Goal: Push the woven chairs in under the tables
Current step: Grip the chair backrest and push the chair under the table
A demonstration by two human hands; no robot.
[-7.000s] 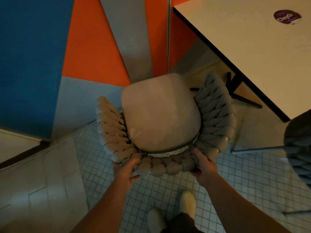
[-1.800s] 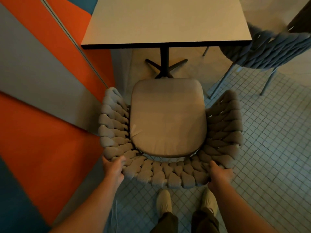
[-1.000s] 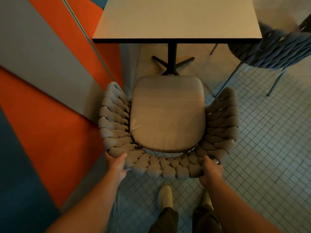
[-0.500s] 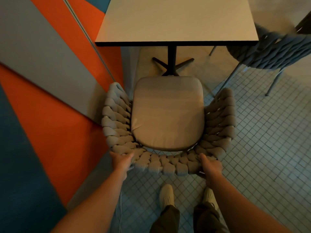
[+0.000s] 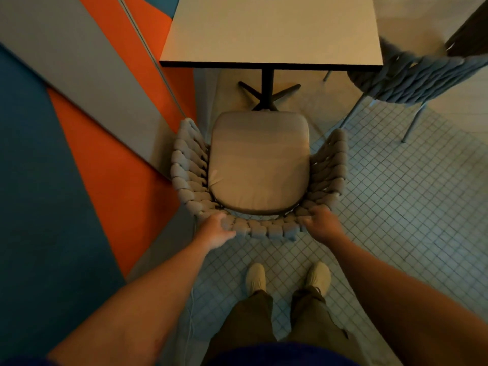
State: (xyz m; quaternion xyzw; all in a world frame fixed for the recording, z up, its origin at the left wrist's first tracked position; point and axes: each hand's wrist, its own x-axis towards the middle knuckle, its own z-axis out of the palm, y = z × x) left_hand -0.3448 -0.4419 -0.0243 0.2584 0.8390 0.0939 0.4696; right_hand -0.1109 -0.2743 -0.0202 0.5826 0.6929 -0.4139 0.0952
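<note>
Just short of the near edge of the table [image 5: 269, 30], the woven chair [image 5: 258, 165] stands on the tiled floor [image 5: 396, 207], its seat facing the table's foot. We grip its backrest rim with our left hand [image 5: 215, 229] and right hand [image 5: 320, 224], fingers curled over the weave. A second woven chair [image 5: 412, 77] stands by the table's near right corner.

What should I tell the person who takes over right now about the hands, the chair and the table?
Hands: the left hand and the right hand both grip the back rim of the woven chair.
Done: the chair faces the table, in line with its pedestal.
Left: the whole seat shows, not yet under the top; push it straight in. The darker woven chair at the table's right corner may need checking next.
</note>
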